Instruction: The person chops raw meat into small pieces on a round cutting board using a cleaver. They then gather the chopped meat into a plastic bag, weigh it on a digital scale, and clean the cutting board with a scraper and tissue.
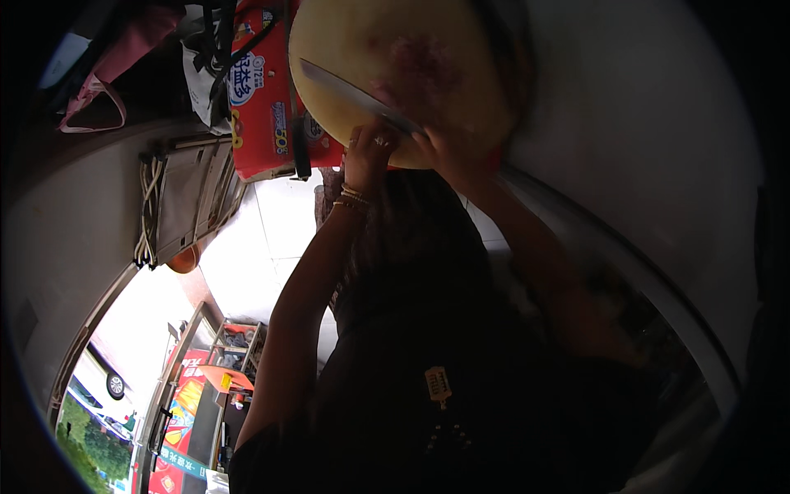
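A broad-bladed knife (352,92) lies slantwise over a round, pale cutting board (333,37), its far end towards the upper left. My left hand (371,151), with a ring and beaded bracelets, has its fingers curled at the knife's near part. At the blade's right end are the fingertips of my right hand (453,154); shadow hides whether they grip it. The handle cannot be made out. Beyond the hands, a heap of pinkish chopped food, seemingly meat (426,65), rests on the board, with a smaller piece close to the blade.
Left of the board is a red printed carton (262,123) with a dark strap. Bags (200,80) lie beyond it. Folded metal-framed furniture (194,191) stands further left. A pale surface with a curved dark edge (617,123) is at the right. A doorway shows a parked car (115,384).
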Demonstrator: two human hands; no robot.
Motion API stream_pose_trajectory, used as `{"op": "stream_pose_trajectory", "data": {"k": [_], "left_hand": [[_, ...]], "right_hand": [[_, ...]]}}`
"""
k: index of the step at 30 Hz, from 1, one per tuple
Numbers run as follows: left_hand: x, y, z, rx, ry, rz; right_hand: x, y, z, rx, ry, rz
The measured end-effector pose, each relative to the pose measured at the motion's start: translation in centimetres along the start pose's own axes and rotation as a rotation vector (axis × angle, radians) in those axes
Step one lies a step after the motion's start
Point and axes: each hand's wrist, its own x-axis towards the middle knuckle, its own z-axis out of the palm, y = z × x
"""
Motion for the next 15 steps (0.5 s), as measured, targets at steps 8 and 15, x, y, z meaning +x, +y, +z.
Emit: {"op": "stream_pose_trajectory", "data": {"k": [8, 15], "left_hand": [[-0.4, -0.4, 0.2, -0.012, -0.062, -0.042], [-1.0, -0.1, 0.9, -0.056, -0.018, -0.212]], "right_hand": [[2.6, -1.6, 2.7, -0.029, 0.173, -0.201], [2.0, 0.4, 0.7, 0.126, 0.283, -0.288]]}}
